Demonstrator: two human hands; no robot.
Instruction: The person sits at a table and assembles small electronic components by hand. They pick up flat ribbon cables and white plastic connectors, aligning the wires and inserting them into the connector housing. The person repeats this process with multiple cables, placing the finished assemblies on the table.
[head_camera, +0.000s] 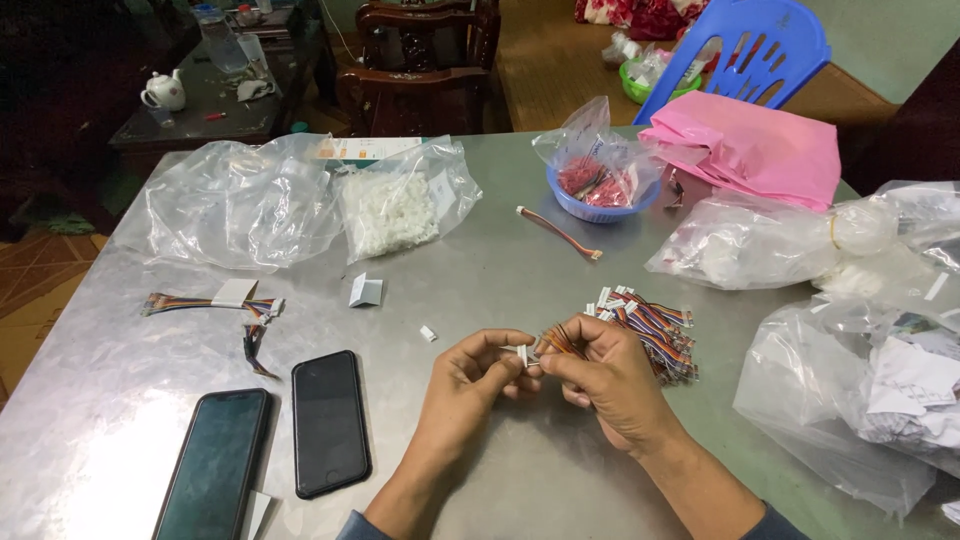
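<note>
The small white connector (522, 354) sits between both hands above the metal table (480, 290); the left hand (468, 385) pinches it closed; the right hand (610, 380) grips the multicoloured wire bundle (556, 342), its long axis running rightward toward the loose wire pile (655, 325) just beside the right hand.

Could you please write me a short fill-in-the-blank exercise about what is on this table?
1. Both hands, left hand and right hand, pinch a small white ____.
2. Two dark ____ lie on the metal table.
3. The bowl of red parts is ____.
Missing words: connector; phones; blue.
</note>
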